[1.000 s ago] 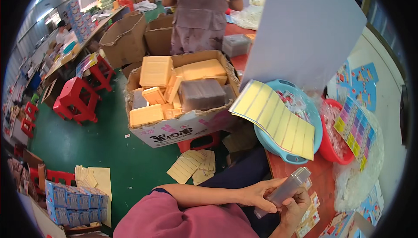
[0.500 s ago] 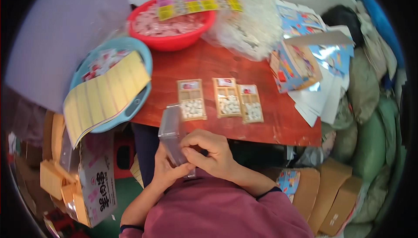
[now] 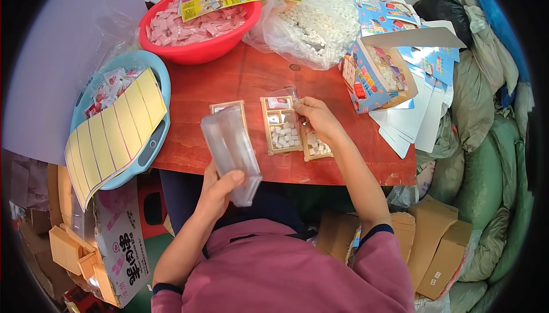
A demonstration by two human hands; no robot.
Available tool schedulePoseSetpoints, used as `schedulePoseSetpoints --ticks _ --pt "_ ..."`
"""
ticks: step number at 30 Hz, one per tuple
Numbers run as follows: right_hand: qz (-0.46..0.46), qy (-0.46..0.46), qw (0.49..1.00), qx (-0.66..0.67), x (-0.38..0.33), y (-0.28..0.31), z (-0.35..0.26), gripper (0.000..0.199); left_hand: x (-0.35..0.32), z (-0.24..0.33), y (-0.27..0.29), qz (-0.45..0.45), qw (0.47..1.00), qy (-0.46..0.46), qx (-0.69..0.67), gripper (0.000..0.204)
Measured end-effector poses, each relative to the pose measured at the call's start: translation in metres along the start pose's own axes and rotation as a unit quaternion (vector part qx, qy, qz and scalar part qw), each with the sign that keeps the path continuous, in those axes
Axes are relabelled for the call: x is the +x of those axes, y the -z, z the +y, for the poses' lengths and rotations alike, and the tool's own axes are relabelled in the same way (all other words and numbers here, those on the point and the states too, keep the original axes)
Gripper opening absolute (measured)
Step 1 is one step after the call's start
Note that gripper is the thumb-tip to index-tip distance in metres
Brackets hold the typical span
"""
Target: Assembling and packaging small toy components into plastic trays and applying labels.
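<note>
My left hand [image 3: 218, 191] is closed round the lower end of a stack of clear plastic lids [image 3: 229, 144], held tilted over the table's front edge. My right hand [image 3: 315, 117] pinches a thin clear plastic lid [image 3: 294, 93] over the middle wooden tray [image 3: 265, 131]. That compartmented tray has small white cubes [image 3: 285, 137] in its lower part and small packets above. A second tray [image 3: 316, 151] lies to its right, partly under my right hand. To the left, another tray [image 3: 218, 107] is mostly hidden behind the stack.
Along the far side stand a red basin [image 3: 197, 52] of pink packets and a clear bag [image 3: 320, 24] of white cubes. A blue basin [image 3: 163, 135] is at left. An open printed box [image 3: 366, 81] and flat cartons [image 3: 420, 118] lie at right.
My right hand has left the stack and moved forward and right to the middle tray with a lid. The stack in my left hand has tipped over flatter.
</note>
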State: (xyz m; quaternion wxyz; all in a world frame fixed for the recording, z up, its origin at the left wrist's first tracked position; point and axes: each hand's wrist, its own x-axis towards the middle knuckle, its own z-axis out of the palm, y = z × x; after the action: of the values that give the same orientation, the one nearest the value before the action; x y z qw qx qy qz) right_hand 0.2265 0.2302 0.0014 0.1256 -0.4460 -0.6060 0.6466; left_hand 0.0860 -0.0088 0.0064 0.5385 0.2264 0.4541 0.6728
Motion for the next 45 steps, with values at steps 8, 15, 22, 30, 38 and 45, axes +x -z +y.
schedulePoseSetpoints --ticks 8,15,22,30,38,45 --pt "0.207 0.16 0.9 -0.348 0.004 -0.003 0.025 0.022 0.039 0.001 -0.024 -0.005 0.996 0.089 -0.026 0.072" --pt "0.213 0.205 0.83 -0.473 -0.029 -0.023 -0.001 0.025 0.049 -0.003 -0.035 -0.023 0.996 0.086 -0.029 0.07" --pt "0.175 0.336 0.769 -0.514 -0.024 -0.032 0.02 0.022 0.045 -0.003 -0.037 -0.023 0.995 0.094 -0.03 0.068" --pt "0.109 0.289 0.767 -0.563 -0.027 -0.026 -0.01 0.024 0.021 -0.003 -0.018 0.005 0.99 0.109 -0.085 0.067" --pt "-0.111 0.263 0.763 -0.58 0.012 -0.004 -0.013 0.082 -0.001 -0.021 -0.025 -0.062 0.985 0.116 -0.112 0.077" --pt "-0.056 0.302 0.761 -0.571 -0.005 -0.009 0.019 0.085 -0.001 -0.022 -0.02 -0.036 0.987 0.102 -0.12 0.081"
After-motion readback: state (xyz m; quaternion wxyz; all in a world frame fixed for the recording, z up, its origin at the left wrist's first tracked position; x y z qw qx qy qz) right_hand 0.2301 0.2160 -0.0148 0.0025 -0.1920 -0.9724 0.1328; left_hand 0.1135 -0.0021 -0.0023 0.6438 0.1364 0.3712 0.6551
